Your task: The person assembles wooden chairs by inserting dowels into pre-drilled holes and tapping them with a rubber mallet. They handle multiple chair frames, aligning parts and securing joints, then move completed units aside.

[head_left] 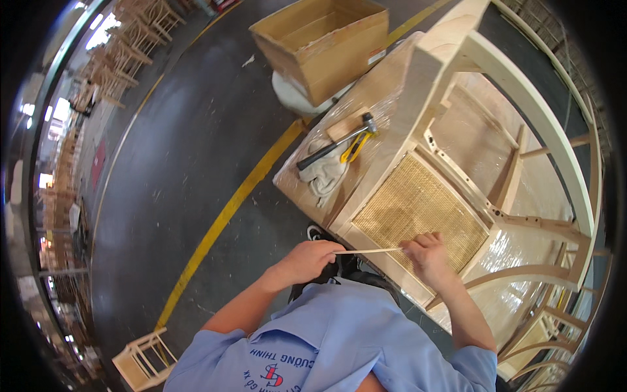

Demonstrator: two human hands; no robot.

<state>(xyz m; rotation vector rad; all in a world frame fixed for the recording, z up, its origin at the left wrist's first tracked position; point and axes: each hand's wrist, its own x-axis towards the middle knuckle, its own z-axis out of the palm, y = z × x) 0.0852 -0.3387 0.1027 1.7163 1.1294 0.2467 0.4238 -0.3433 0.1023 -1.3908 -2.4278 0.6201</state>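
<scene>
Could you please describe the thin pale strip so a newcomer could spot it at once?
Find the pale wooden frame on the right, then the golden woven panel in it. The right hand is over that panel, and the thin strip runs left from it to the left hand. Slim, nearly straight and held between two hands, it differs from the broad panel.

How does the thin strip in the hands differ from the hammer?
The thin strip is pale; the hammer has a black handle. The strip is held between the left hand and right hand; the hammer lies over a light cloth, with no hand on it. Both are longer than they are wide.
</scene>
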